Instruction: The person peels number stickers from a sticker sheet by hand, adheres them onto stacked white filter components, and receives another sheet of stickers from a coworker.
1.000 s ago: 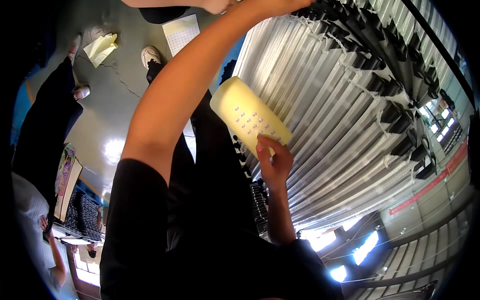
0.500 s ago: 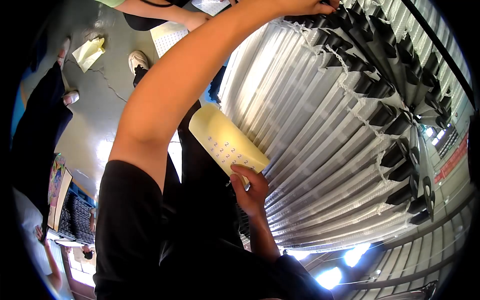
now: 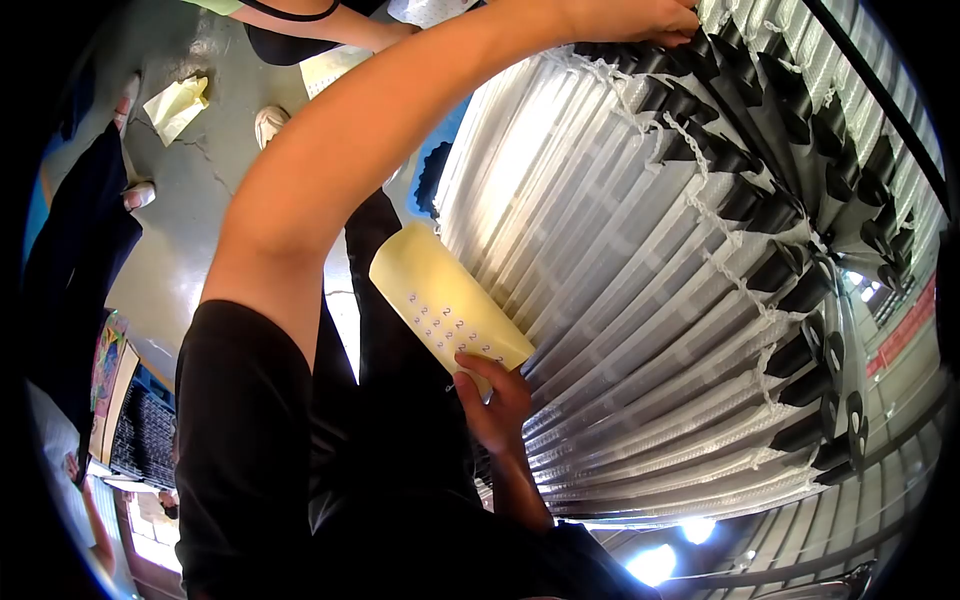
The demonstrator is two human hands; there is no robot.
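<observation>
Step in hand (judged): tagging the row, one label per item.

1. R hand (image 3: 495, 400): fingers and thumb clamped on the lower edge of the label sheet (image 3: 445, 305). The sheet is pale yellow, printed with rows of "2", curled, and held just beside the row's near edge, at mid frame.
2. L hand (image 3: 640, 18): arm stretched across to the far top of the row of plastic-sleeved items (image 3: 620, 250), fingers bent onto a black end (image 3: 668, 42). Pinching or pressing: cannot tell.
3. White string (image 3: 700, 215) links the black ends.

Next move calls for: L hand back to the sheet and one label peeled while the R hand keeps the sheet steady. It then goes onto the adjacent black end, clear of the string.

Nearby: a co-worker's arm (image 3: 330, 22).
</observation>
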